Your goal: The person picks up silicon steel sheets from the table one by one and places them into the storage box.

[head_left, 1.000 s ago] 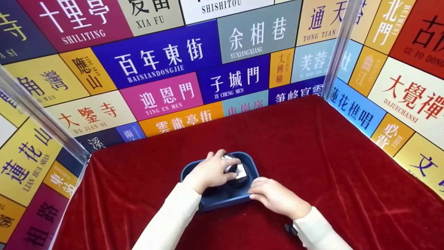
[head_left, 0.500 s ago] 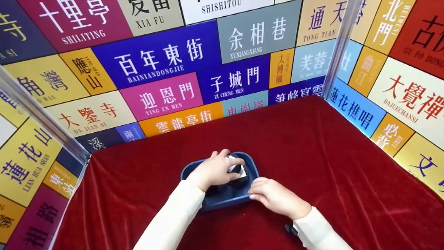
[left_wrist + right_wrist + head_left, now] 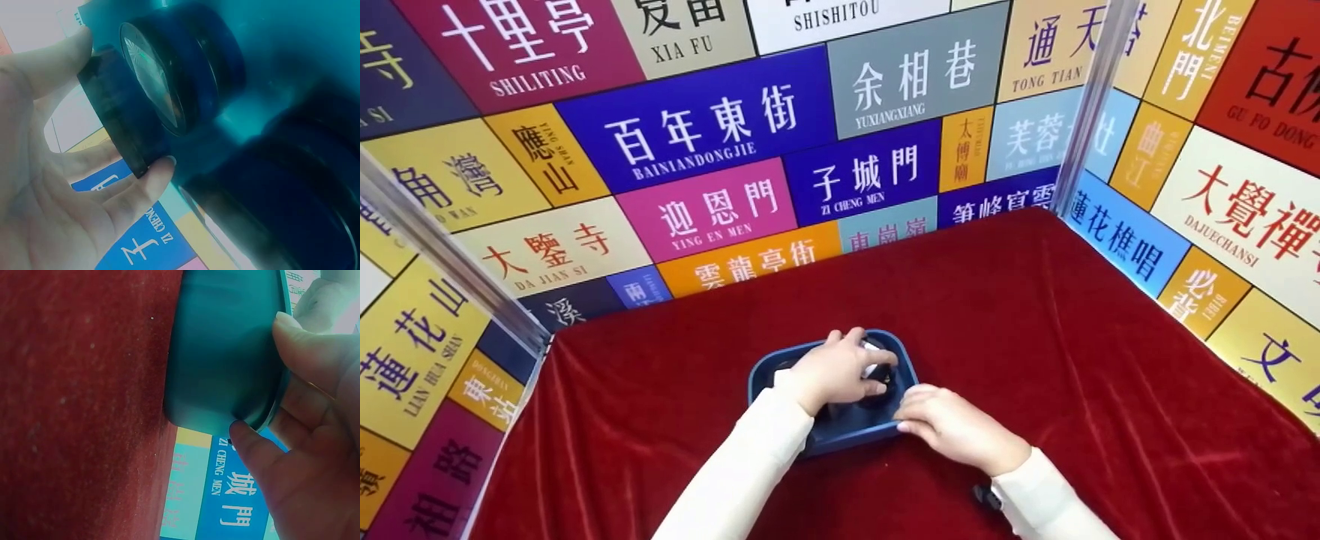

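Observation:
In the head view my left hand (image 3: 836,371) reaches into a dark blue tray (image 3: 859,435). In the left wrist view its thumb and fingertips pinch a thin dark disc-like piece, perhaps a lid (image 3: 124,112), by its edges. Right behind that piece lies a round dark jar (image 3: 197,67) with a shiny, pale patterned face. A second dark round container (image 3: 264,191) is at the lower right, partly cut off. My right hand (image 3: 960,427) grips the tray's right rim, its thumb and fingers on either side of the wall (image 3: 225,354) in the right wrist view.
A red velvet cloth (image 3: 1035,322) covers the table under the tray. Colourful sign panels (image 3: 697,120) stand along the back and sides, with metal posts (image 3: 1084,127) at the corners. A small black device (image 3: 988,496) sits at the right wrist.
My left hand has shifted slightly to the right within the tray, and less of the white face under its fingers shows. The right hand keeps its hold on the rim.

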Available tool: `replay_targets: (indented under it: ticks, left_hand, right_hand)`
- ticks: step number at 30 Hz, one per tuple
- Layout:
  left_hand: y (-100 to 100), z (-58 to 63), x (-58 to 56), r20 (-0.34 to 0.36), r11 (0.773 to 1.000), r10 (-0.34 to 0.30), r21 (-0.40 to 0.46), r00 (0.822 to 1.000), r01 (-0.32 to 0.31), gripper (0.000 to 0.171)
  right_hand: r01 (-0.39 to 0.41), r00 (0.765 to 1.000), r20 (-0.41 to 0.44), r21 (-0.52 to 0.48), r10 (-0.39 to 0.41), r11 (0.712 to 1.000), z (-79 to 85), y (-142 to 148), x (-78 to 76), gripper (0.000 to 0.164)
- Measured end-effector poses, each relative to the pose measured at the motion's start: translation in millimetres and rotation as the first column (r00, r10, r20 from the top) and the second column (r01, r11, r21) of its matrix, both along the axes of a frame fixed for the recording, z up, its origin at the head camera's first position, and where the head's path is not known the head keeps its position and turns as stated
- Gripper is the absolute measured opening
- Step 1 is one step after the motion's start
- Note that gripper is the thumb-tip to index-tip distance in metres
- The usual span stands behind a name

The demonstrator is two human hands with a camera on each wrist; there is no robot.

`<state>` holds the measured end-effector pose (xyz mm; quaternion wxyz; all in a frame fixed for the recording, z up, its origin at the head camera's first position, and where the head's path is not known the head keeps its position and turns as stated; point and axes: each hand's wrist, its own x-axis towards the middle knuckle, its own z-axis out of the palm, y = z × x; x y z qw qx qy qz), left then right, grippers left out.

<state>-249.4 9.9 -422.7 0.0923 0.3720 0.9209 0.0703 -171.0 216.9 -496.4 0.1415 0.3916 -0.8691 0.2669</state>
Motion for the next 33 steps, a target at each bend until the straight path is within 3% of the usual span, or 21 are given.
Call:
replay_targets:
  ticks: [11, 18, 33]
  left_hand:
    - [4.4, -4.2, -1.0, 0.013, 0.999, 0.005, -0.054, 1.000, -0.005, 0.046]
    - [6.0, -5.2, -2.2, 0.011, 0.996, 0.006, -0.093, 1.000, -0.005, 0.048]
    - [9.2, -4.0, -1.9, 0.056, 0.997, 0.001, -0.081, 0.998, 0.004, 0.056]
  right_hand:
    - [0.005, 1.000, 0.002, -0.001, -0.005, 1.000, -1.5, -0.1, 0.3, 0.007]
    - [0.007, 0.998, 0.060, 0.004, -0.007, 1.000, -0.3, -0.9, 1.6, 0.009]
    - [0.016, 0.998, 0.053, 0.006, -0.016, 1.000, 0.6, 0.1, 0.9, 0.009]
